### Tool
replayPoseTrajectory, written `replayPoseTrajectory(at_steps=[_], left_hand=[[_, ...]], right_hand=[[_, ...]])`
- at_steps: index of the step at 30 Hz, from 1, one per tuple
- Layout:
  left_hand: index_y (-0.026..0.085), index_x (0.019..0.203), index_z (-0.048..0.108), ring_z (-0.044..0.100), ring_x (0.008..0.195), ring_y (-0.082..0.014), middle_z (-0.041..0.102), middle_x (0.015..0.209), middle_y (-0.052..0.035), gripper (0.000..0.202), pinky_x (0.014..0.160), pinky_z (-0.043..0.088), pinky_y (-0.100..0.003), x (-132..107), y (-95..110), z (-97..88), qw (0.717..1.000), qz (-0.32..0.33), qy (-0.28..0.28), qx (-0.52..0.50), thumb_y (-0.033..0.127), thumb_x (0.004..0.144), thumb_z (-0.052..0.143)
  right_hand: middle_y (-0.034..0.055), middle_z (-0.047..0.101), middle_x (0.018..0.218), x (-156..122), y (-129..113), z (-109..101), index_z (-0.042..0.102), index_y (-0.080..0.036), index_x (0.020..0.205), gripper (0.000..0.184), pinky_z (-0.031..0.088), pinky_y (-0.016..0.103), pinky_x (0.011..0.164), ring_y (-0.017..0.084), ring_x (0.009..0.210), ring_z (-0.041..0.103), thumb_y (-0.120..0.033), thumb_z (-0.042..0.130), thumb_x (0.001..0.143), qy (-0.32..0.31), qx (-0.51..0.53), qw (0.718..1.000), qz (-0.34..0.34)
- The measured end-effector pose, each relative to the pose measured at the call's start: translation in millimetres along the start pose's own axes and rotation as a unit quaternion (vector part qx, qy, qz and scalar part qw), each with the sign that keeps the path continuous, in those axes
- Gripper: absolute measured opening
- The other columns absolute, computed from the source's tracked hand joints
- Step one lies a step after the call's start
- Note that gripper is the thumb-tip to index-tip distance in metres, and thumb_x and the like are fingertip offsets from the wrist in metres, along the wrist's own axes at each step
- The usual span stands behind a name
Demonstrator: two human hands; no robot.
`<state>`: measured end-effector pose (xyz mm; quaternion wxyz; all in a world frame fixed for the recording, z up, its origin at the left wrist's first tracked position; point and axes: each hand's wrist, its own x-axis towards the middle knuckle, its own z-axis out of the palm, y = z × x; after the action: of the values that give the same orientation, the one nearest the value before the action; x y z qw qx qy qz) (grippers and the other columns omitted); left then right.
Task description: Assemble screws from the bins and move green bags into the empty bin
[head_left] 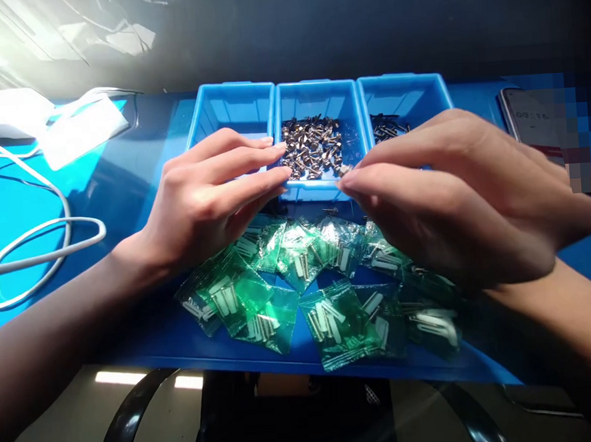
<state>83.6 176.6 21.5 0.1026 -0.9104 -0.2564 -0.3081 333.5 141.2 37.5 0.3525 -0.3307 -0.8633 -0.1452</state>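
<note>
Three blue bins stand side by side; the middle bin [318,187] holds a heap of short shiny screws [311,143]. My right hand [454,191] is above the front right of that bin, thumb and forefinger pinched on a small silver screw [344,170]. Over the wall between the left bin [234,86] and the middle one lies my left hand [217,179], its fingers stretched out with no object visible in them. Whether its fingertips touch the bin or the screws, I cannot tell. Dark screws [388,127] show in the right bin [401,79], partly behind my right hand.
Several clear-green plastic bags [340,331] of screws and white wall plugs lie along the blue table's front. A loose screw [330,211] is near the middle bin. A white cable [69,248] loops at left. A phone [529,120] lies at right. Below is a black chair [298,427].
</note>
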Motion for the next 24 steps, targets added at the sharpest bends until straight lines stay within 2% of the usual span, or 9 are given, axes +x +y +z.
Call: replayPoseTrajectory(at_steps=[3, 7, 11, 15, 18, 21, 24], left_hand=[[0.028, 0.114, 0.065, 0.066, 0.109, -0.0211, 0.069, 0.116, -0.0023, 0.032, 0.09, 0.062, -0.037, 0, 1, -0.2, 1.0, -0.003, -0.004, 0.004, 0.021, 0.083, 0.068], [0.031, 0.114, 0.064, 0.066, 0.109, -0.0198, 0.069, 0.117, -0.0009, 0.032, 0.089, 0.063, -0.037, 0, 1, 0.1, 1.0, -0.003, -0.007, 0.012, 0.022, 0.084, 0.067], [0.027, 0.114, 0.065, 0.066, 0.109, -0.02, 0.069, 0.117, -0.0023, 0.032, 0.091, 0.062, -0.037, -2, 1, 1.1, 1.0, 0.003, -0.003, 0.012, 0.02, 0.083, 0.068], [0.024, 0.112, 0.066, 0.068, 0.105, -0.0203, 0.07, 0.114, -0.003, 0.032, 0.088, 0.063, -0.036, -3, 1, 2.4, 1.0, 0.006, 0.017, 0.004, 0.018, 0.081, 0.069], [0.025, 0.111, 0.066, 0.068, 0.103, -0.0206, 0.07, 0.113, -0.0024, 0.029, 0.086, 0.064, -0.036, -3, 1, 2.6, 1.0, 0.001, 0.022, 0.0, 0.02, 0.082, 0.069], [0.026, 0.112, 0.066, 0.068, 0.104, -0.0206, 0.07, 0.114, -0.0016, 0.029, 0.087, 0.063, -0.036, -3, 0, 2.2, 1.0, 0.0, 0.018, -0.004, 0.02, 0.083, 0.068], [0.026, 0.111, 0.066, 0.067, 0.106, -0.0209, 0.069, 0.115, -0.0016, 0.027, 0.089, 0.062, -0.037, -3, -1, 2.2, 1.0, -0.001, 0.012, -0.005, 0.021, 0.084, 0.066]], right_hand=[[0.0062, 0.069, 0.081, 0, 8, 6, 0.071, -0.014, 0.095, 0.015, 0.049, 0.029, 0.063, 0.016, 0.073, 0.062, -0.013, 0.066, 0.081, 0.068, -0.04, 0.996, -0.041], [0.0103, 0.069, 0.084, 1, 15, 7, 0.072, -0.012, 0.097, 0.021, 0.046, 0.029, 0.065, 0.016, 0.074, 0.061, -0.005, 0.065, 0.079, 0.095, -0.062, 0.994, -0.009], [0.013, 0.07, 0.088, 1, 16, 10, 0.072, -0.011, 0.101, 0.023, 0.047, 0.03, 0.066, 0.018, 0.076, 0.063, -0.006, 0.064, 0.08, 0.085, -0.062, 0.994, -0.009], [0.0089, 0.072, 0.103, -1, 18, 15, 0.069, -0.016, 0.108, 0.029, 0.05, 0.036, 0.072, 0.022, 0.088, 0.065, -0.01, 0.063, 0.081, 0.033, -0.051, 0.997, -0.042], [0.0067, 0.073, 0.095, 1, 14, 8, 0.07, -0.016, 0.103, 0.023, 0.051, 0.035, 0.068, 0.02, 0.082, 0.063, -0.014, 0.066, 0.081, 0.009, -0.029, 0.992, -0.12], [0.0062, 0.072, 0.085, 4, 3, -7, 0.07, -0.011, 0.099, 0.017, 0.051, 0.033, 0.058, 0.017, 0.07, 0.063, -0.017, 0.062, 0.086, -0.079, -0.024, 0.981, -0.175], [0.0095, 0.072, 0.09, 4, -6, -15, 0.067, -0.006, 0.105, 0.022, 0.047, 0.032, 0.051, 0.018, 0.072, 0.065, -0.008, 0.052, 0.088, -0.163, -0.095, 0.957, -0.222]])
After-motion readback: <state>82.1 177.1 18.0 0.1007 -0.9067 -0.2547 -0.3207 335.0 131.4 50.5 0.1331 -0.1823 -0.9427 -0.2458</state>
